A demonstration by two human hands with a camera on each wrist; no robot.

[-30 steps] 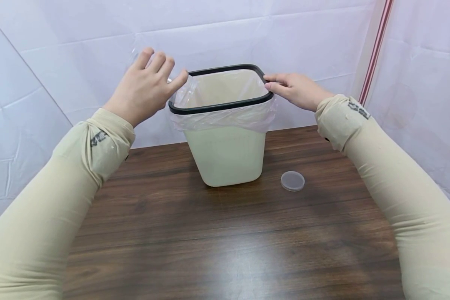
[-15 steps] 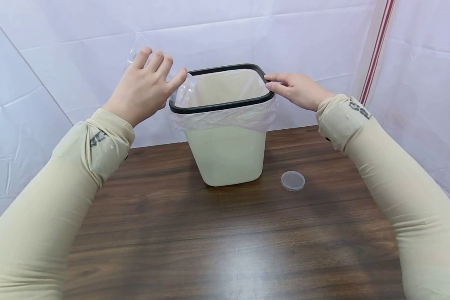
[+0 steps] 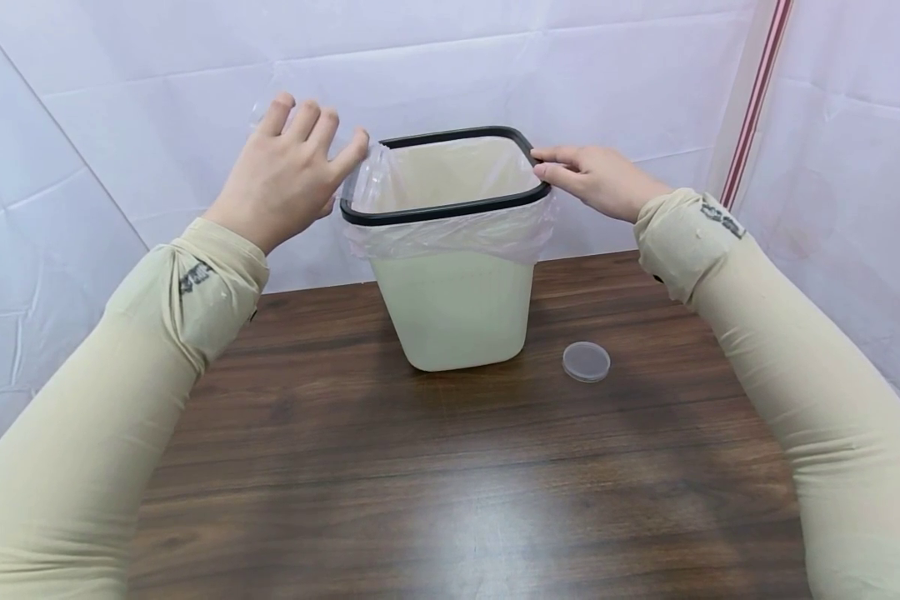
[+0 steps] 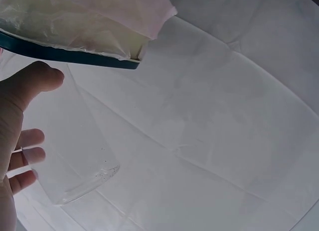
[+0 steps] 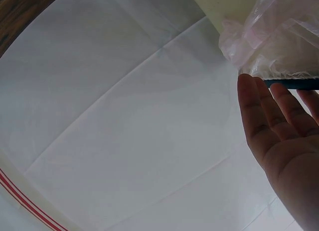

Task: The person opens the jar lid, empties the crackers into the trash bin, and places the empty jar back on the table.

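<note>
My left hand [image 3: 281, 179] grips a clear plastic jar [image 4: 82, 156], tilted with its mouth over the left rim of a pale green trash bin [image 3: 453, 312]. In the left wrist view the fingers and thumb curl round the jar's side, and its base shows below; a few small specks or droplets sit near the base. A pinkish clear bag lines the bin and folds out under the black rim ring [image 3: 450, 208]. My right hand [image 3: 596, 179] rests with fairly straight fingers [image 5: 254, 111] against the ring's right side.
A clear round lid [image 3: 586, 362] lies flat on the dark wood table [image 3: 435, 467], right of the bin. White sheeting [image 3: 450, 75] hangs close behind the bin and along both sides. A red-striped strip [image 3: 757, 100] runs down the right corner.
My left hand has drifted slightly to the left with the tilted jar. The right hand stays at the bin's rim, and the lid has not moved.
</note>
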